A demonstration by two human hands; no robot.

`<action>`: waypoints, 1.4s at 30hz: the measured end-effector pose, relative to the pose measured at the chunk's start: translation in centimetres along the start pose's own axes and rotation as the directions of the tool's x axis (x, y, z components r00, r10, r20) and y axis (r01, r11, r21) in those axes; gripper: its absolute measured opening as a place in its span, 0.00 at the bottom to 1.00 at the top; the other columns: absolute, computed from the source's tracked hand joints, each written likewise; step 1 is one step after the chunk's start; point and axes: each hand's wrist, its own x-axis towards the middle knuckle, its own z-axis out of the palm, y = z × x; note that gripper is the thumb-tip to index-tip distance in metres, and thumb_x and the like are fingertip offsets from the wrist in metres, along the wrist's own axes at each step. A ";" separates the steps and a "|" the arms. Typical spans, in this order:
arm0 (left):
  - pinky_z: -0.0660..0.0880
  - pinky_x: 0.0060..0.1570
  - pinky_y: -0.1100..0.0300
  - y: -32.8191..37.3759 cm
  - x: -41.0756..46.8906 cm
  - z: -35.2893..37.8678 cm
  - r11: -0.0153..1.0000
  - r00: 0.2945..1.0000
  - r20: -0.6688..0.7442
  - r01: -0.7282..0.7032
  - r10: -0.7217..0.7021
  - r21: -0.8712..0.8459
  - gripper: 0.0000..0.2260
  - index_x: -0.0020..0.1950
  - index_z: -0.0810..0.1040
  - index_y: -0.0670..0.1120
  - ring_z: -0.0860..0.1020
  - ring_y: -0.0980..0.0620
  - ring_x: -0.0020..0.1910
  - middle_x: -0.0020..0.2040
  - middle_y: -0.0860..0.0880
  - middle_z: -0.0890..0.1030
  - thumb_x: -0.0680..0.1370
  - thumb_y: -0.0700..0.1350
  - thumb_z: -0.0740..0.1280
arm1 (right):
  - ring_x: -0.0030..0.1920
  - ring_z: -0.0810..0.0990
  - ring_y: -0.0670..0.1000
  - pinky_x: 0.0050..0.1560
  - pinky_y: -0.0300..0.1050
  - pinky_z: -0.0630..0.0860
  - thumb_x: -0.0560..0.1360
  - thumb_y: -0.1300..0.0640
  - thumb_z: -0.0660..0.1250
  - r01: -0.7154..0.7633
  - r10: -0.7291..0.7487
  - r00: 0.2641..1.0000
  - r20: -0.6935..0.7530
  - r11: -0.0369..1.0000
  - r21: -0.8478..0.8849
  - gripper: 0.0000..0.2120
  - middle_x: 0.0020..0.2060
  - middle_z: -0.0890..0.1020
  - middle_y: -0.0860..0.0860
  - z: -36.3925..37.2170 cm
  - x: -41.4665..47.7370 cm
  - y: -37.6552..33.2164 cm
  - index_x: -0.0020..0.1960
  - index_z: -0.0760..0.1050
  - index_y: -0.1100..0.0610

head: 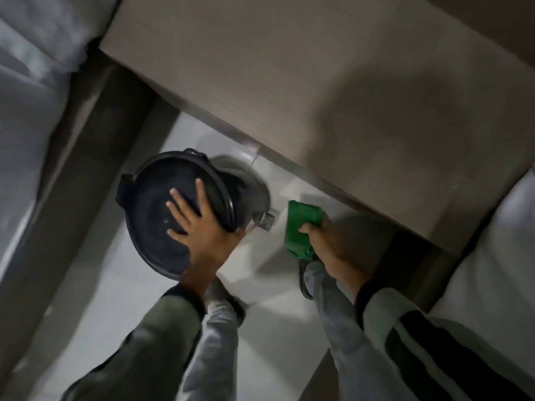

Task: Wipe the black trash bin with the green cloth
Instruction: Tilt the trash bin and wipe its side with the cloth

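The black trash bin [156, 204] stands on the pale tiled floor, seen from above with its round lid closed. My left hand [199, 224] lies flat on the lid's right side, fingers spread, thumb over the rim. My right hand [324, 241] is to the right of the bin, apart from it, and grips a bunched green cloth [301, 227] that hangs just above the floor.
A brown wooden table [318, 96] overhangs the floor right behind the bin. A small clear bottle with a grey cap [265, 221] lies between bin and cloth. Beds with white bedding [26, 111] flank both sides. My legs and shoes [307, 273] are below.
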 end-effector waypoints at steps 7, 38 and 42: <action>0.53 0.77 0.32 -11.0 1.9 -9.0 0.966 0.962 0.094 -0.249 0.255 -0.073 0.62 0.82 0.54 0.54 0.50 0.30 0.81 0.83 0.33 0.48 0.55 0.86 0.58 | 0.79 0.59 0.55 0.77 0.55 0.55 0.73 0.62 0.65 0.769 -0.674 0.637 0.375 0.587 -0.251 0.36 0.79 0.62 0.54 15.2 -2.9 -4.9 0.79 0.57 0.52; 0.54 0.79 0.34 -10.7 5.7 -10.9 0.977 0.968 0.210 -0.094 0.135 -0.192 0.67 0.79 0.34 0.68 0.45 0.38 0.84 0.86 0.43 0.43 0.53 0.70 0.76 | 0.75 0.66 0.58 0.76 0.56 0.64 0.79 0.51 0.64 0.301 -0.306 0.949 0.079 0.951 0.066 0.29 0.76 0.66 0.57 18.3 7.9 -9.5 0.78 0.61 0.53; 0.60 0.77 0.33 -8.7 8.1 -11.7 0.971 0.984 0.163 -0.029 0.069 -0.235 0.61 0.77 0.37 0.73 0.52 0.35 0.83 0.85 0.42 0.51 0.53 0.75 0.73 | 0.75 0.67 0.46 0.75 0.44 0.67 0.76 0.51 0.65 0.446 -0.542 0.813 0.213 0.815 0.371 0.27 0.77 0.66 0.47 17.8 -0.1 -6.5 0.73 0.66 0.39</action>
